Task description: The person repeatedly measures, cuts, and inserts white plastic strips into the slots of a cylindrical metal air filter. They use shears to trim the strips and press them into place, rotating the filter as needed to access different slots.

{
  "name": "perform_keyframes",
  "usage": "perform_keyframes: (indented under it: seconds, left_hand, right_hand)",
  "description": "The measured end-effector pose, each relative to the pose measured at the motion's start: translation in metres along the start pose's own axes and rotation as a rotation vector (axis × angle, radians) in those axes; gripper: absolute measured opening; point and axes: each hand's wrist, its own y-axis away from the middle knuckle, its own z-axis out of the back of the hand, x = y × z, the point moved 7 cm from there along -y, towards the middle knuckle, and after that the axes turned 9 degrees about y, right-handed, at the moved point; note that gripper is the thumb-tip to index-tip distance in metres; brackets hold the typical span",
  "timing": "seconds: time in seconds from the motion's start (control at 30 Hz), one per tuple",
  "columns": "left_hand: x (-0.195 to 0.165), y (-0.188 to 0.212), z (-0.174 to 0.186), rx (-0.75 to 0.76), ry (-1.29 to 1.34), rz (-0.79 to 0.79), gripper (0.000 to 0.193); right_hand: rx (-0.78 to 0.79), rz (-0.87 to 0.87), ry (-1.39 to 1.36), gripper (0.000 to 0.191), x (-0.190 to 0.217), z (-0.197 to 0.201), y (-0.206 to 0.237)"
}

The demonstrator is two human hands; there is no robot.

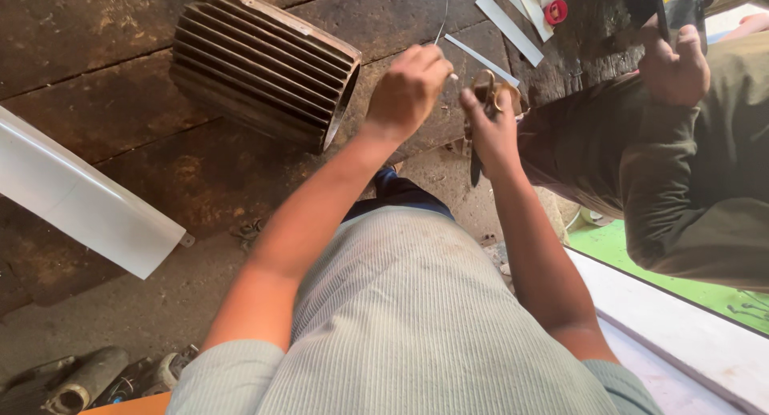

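Scissors with worn brass-coloured handles sit in the right hand, whose fingers pass through the loops and close round them; the dark blades hang down below that grip, toward the person's chest. The left hand is drawn up just beside it, fingertips pinched tight on a thin white strip whose short end pokes out toward the scissor handles. Whether the strip touches the scissors cannot be told. A fine thread-like sliver rises from the top of the left-hand pinch.

Beyond the two grips, on the dark wooden bench, lie more cut white strips, and a small red cap rests past them near the top edge. Off to the left of the left hand, a ribbed metal housing lies on its side, open end facing the hands. Farther left, well apart from both hands, a long white sheet slopes across the bench edge.

To the right of the scissors stands a second person in an olive-brown sleeve; their hand is raised above and to the right of the grip, closed round a dark object that is too cut off to identify. Below the forearms, the wearer's pale ribbed shirt fills the lower frame.
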Motion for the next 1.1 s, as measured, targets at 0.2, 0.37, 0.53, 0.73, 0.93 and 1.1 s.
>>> perform_keyframes:
  seconds: [0.2, 0.37, 0.53, 0.73, 0.93, 1.1]
  left_hand:
    - [0.017, 0.033, -0.072, 0.377, -0.425, -0.131, 0.017]
    - [0.003, 0.077, -0.067, 0.339, -0.413, -0.071, 0.015]
    - [0.003, 0.088, -0.056, 0.290, -0.390, 0.041, 0.036]
    - [0.004, 0.090, -0.061, 0.316, -0.440, 0.056, 0.048]
    - [0.002, 0.095, -0.052, 0.307, -0.357, 0.116, 0.042]
    - [0.004, 0.079, -0.056, 0.313, -0.338, 0.151, 0.028]
  right_hand:
    - [-0.097, 0.009, 0.527, 0.025, -0.016, -0.008, -0.025]
    - [-0.091, 0.371, 0.817, 0.021, -0.003, -0.033, -0.012]
    - [-0.012, 0.454, 1.132, 0.024, 0.000, -0.055, -0.016]
    - [0.297, 0.139, 0.976, 0.034, -0.005, -0.042, -0.047]
    - [0.192, 0.443, 1.173, 0.036, -0.001, -0.055, -0.023]
    - [0.127, 0.352, 1.127, 0.019, -0.006, -0.046, -0.036]
